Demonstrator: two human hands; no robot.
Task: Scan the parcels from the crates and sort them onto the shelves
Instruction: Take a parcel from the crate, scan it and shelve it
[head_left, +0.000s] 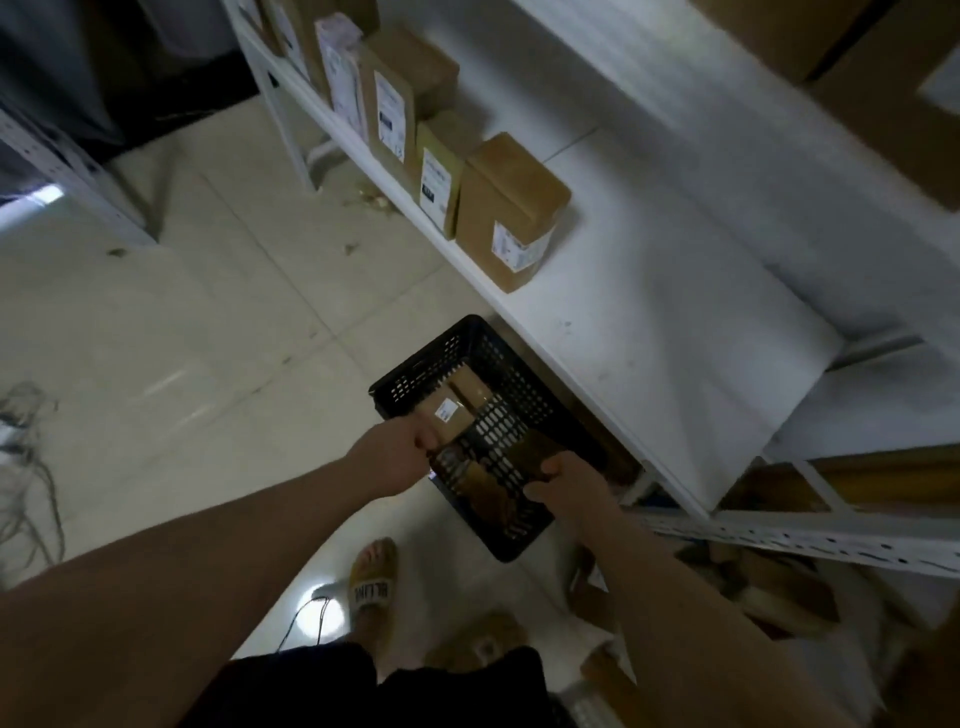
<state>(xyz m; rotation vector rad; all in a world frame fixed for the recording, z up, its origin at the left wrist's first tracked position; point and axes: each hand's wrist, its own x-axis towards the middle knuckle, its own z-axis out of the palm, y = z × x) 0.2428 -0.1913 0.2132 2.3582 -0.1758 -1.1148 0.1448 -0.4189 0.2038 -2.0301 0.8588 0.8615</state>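
Cables (23, 457) lay tangled on the pale tiled floor (208, 332) out at nine o'clock, with the leg of a grey rack (78, 176) standing behind them toward ten.

Nearer the middle, the person's left hand (397, 460) reached forward, fingers curled tight over the left rim of a black mesh crate (415, 382). The crate sat low at about six o'clock from the middle of the scene, its far end tucked just beside the front edge of the white shelf (649, 322). From where I stood I could not tell whether it rested on the floor or hung in the grip.

Inside the crate lay brown parcels (457, 402), the topmost showing a small white label. Below the crate, toward six o'clock, a foot in a yellow slipper (370, 584) stood on the tiles.

The right hand (569, 486) clasped the crate's near right wall, fingers hooked over its edge, so both hands held the crate between them.

Up toward twelve and one o'clock, a row of labelled parcels (389, 114) stood upright along the shelf's front edge. The nearest box (511, 213) was slightly turned and touched its neighbour. The shelf board to its right lay bare.

At four o'clock, under the shelf, loose cardboard boxes (769, 587) lay heaped, blurred.
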